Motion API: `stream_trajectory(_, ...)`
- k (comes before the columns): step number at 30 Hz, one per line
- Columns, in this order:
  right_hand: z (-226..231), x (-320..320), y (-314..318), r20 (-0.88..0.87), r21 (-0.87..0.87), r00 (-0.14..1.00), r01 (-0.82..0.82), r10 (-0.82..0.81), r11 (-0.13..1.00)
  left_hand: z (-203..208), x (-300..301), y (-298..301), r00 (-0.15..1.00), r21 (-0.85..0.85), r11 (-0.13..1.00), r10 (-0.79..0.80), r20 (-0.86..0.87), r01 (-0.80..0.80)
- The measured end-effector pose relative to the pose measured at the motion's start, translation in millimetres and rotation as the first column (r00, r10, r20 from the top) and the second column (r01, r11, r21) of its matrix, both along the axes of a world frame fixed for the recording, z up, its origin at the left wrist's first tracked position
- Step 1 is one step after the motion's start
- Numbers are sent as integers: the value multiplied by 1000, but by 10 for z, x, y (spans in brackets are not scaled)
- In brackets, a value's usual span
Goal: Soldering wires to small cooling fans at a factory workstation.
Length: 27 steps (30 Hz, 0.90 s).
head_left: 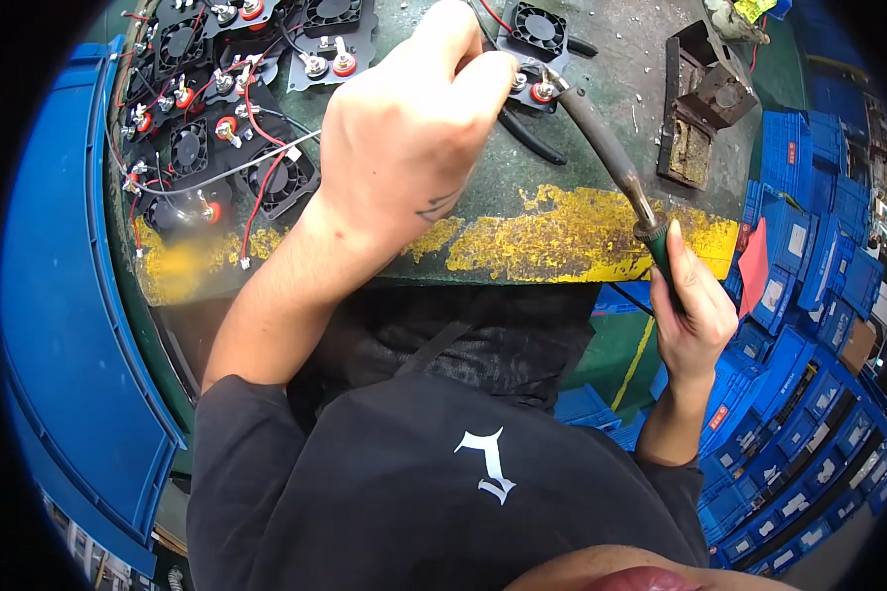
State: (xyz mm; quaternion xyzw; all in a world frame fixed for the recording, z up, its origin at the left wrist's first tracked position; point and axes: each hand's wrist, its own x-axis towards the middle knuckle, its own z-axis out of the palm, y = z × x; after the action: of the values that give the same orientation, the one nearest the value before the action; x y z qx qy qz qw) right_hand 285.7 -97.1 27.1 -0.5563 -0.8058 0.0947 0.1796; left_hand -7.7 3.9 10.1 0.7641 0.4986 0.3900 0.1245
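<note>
My right hand (695,305) grips the green handle of a soldering iron (601,143), its long metal shaft slanting up and left. The iron's bent tip is at a terminal on a dark plate that carries a small black fan (539,28); a terminal with a red ring (543,92) sits beside the tip. My left hand (394,148) is closed, back upward, with thumb and finger pinched beside that terminal. A thin silvery solder wire (237,169) runs from the left into this hand; its end at the fingertips is hidden. Dark-handled pliers (532,138) lie partly under the plate.
Several plates with fans (189,148), terminals and red and black wires crowd the bench's left side. A rusty metal iron stand (690,148) stands at the right. The worn green bench has a yellow front edge (562,236). Blue bins (798,236) are stacked at the right; a blue panel (69,276) is left.
</note>
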Motion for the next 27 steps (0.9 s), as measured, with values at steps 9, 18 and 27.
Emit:
stream_trajectory(9,18,-33,18,-22,16,1000,-6,7,1000,-284,-12,48,986,191,982,41,-163,-10)
stream_trajectory(18,58,-23,9,10,-16,1000,-7,7,1000,-805,196,577,960,861,489,-143,240,-142)
stream_trajectory(27,71,11,-8,2,-27,1000,16,-16,1000,-262,94,176,999,604,797,31,-37,-3)
